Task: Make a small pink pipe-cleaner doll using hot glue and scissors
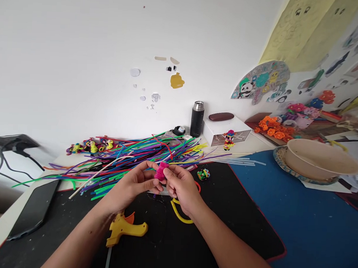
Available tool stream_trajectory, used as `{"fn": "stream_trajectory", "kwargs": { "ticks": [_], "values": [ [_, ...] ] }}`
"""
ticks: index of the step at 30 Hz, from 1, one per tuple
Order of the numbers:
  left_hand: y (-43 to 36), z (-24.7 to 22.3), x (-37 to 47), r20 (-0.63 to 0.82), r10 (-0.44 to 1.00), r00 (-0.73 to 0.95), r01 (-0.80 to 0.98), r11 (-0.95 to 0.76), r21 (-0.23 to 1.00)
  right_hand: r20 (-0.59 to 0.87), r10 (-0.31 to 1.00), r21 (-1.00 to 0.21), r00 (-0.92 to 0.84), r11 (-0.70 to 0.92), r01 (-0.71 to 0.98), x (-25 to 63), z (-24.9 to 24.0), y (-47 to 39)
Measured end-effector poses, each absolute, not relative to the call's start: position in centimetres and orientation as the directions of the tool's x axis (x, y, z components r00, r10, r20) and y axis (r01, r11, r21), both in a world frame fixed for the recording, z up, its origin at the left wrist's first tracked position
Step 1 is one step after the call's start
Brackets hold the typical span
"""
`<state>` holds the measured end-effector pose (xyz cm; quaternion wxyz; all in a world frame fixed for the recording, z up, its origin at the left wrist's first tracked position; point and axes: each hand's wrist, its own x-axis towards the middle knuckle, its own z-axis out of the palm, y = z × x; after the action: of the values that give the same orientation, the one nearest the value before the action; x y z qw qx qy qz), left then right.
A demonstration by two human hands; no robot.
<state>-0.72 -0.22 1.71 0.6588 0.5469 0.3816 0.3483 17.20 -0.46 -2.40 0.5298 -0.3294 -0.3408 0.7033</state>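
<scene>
Showing bright magenta between both hands [131,188] [185,188], a small ridged piece [161,171].

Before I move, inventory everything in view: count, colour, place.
Fuzzy piece: 1, pink, both hands
Fuzzy stems: many, mixed colours, behind hands
Curved stem: 1, yellow, mat
Glue gun: 1, yellow, on mat
Trinket: 1, mostly green, mat
Mat: 1, black, under hands
Flat panel: 1, black, left
Power strip: 1, black, far left
Figurine cluster: uncounted, multicolour, left rear
Bottle: 1, black, by wall
Box: 1, white, beside bottle
Case: 1, brown, on box
Figurine: 1, multicolour, box front
Basin: 1, beige, right
Flowers: several, mostly orange, right rear
Desk covering: 1, blue, right
Paper: uncounted, yellow, upper-right wall
Cutouts: many, mixed, wall
Left hand and right hand: 2, bare, centre
</scene>
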Motion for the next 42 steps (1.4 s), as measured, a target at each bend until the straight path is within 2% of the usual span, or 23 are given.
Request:
{"fn": "stream_trajectory", "kwargs": {
  "ticks": [3, 6, 13, 26, 33, 42],
  "values": [
    [-0.33, 1.6, -0.6, 0.016, 0.936, 0.352, 0.041, -0.033, 0.999, -0.104, 0.973, -0.812, -0.204, -0.202, -0.548, 17.21, -2.41, -0.36],
    [-0.55, 1.47, -0.61, 0.161, 0.951, 0.263, 0.204, -0.218, 0.954, -0.111, 0.974, -0.803, -0.197, -0.205, -0.56, 17.26, -2.42, -0.3],
    [-0.8, 1.65, -0.64, 0.364, 0.882, 0.298, 0.482, -0.468, 0.74, -0.113, 0.974, -0.803, -0.198, -0.207, -0.559, 17.29, -2.44, -0.32],
    [-0.69, 1.16, -0.7, 0.558, 0.745, 0.365, 0.611, -0.644, 0.461, -0.113, 0.97, -0.792, -0.215, -0.219, -0.57, 17.33, -2.37, -0.3],
    [-0.72, 1.12, -0.57, 0.6, 0.706, 0.377, 0.614, -0.676, 0.408, -0.119, 0.969, -0.789, -0.216, -0.225, -0.572, 17.19, -2.57, -0.26],
    [-0.97, 1.3, -0.32, 0.601, 0.738, 0.307, 0.64, -0.628, 0.443, -0.126, 0.966, -0.782, -0.224, -0.235, -0.577, 17.14, -2.4, -0.4]
  ]
}}
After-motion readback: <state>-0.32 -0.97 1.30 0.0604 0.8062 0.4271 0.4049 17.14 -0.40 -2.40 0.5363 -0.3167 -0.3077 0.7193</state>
